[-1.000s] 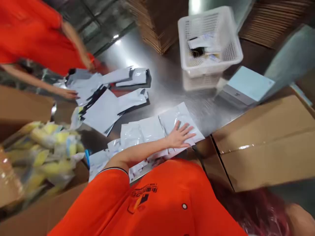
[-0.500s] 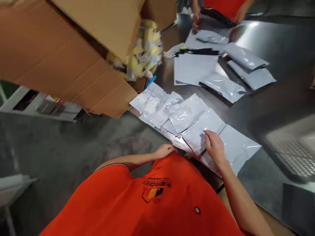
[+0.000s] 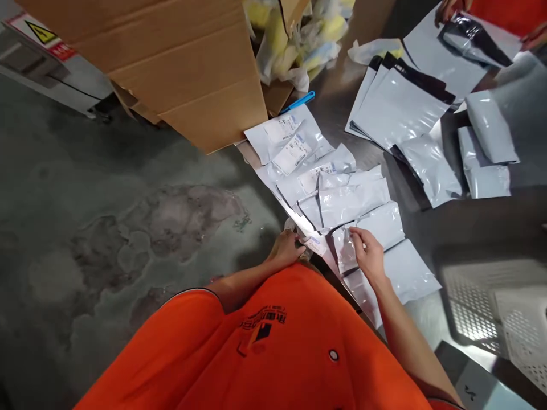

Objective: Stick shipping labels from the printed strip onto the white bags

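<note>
My right hand (image 3: 368,255) is over a grey plastic mailing bag (image 3: 345,250) near the table's front edge, thumb and fingertips pinched at its surface. Whether anything small is between the fingertips I cannot make out. My left hand (image 3: 285,249) is low at the table edge, fingers curled at the end of a white strip of printed labels (image 3: 315,245). Beyond the hands, several filled mailing bags (image 3: 352,202) overlap in a row. Those at the far end carry printed labels (image 3: 293,154). A flat grey bag (image 3: 408,273) lies right of my right hand.
A large cardboard box (image 3: 192,68) stands at upper left, beside yellow items in clear wrap (image 3: 316,34). A blue-handled tool (image 3: 299,102) lies near it. A stack of mailing bags (image 3: 397,108), a co-worker's hand (image 3: 447,11) and a perforated plastic basket (image 3: 470,307) are at right.
The view has swung, so the table things appear farther right and the box higher. My right hand stays at the bag. More of my left hand's fingers show by the label strip.
</note>
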Demonstrator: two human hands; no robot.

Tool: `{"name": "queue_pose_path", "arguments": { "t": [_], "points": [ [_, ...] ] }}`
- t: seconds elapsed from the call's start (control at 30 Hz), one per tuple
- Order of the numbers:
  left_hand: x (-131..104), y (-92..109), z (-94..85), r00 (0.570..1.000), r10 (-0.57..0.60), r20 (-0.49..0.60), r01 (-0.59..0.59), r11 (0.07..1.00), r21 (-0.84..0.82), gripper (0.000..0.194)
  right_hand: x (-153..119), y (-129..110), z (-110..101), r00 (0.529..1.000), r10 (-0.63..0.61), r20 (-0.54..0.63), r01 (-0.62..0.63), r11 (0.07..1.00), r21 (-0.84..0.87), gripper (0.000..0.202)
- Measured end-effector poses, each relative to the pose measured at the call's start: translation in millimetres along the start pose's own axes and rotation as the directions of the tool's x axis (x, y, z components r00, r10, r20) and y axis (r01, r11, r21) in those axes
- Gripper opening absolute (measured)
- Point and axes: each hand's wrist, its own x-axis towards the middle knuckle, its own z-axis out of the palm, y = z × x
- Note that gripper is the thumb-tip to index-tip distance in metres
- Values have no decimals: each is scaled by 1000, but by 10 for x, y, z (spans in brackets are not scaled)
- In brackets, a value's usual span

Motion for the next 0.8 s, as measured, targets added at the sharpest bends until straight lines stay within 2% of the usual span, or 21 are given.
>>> {"name": "queue_pose_path", "arguments": {
  "t": [0.13,0.3,0.43,0.5,0.57,0.67,0.73,0.8],
  "points": [
    [-146,-88,106,999,26,-36,-27,999,-38,25,-104,43,91,999,5,40,-5,1000,11,31],
    [-339,-66,277,989,59,-132,-73,992,-106,31,-269,40,154,989,-65,133,59,997,44,31],
    [-416,13,448,982,66,-174,-95,983,-160,12,-429,80,109,986,-102,133,94,993,64,32],
    [-455,80,493,978,86,-191,-117,980,-159,12,-488,90,80,983,-111,149,101,992,73,32],
    [-527,172,482,966,134,-223,-166,977,-134,17,-501,68,50,977,-126,172,114,991,74,33],
    [-723,335,355,928,268,-260,-293,954,-59,17,-423,-54,-4,950,-185,252,168,982,87,34],
    [-895,436,227,891,392,-230,-401,916,10,20,-338,-192,-58,901,-249,355,223,968,112,38],
    [-1061,524,96,851,497,-172,-489,868,86,24,-270,-351,-133,826,-276,492,241,961,135,43]
  ]
}}
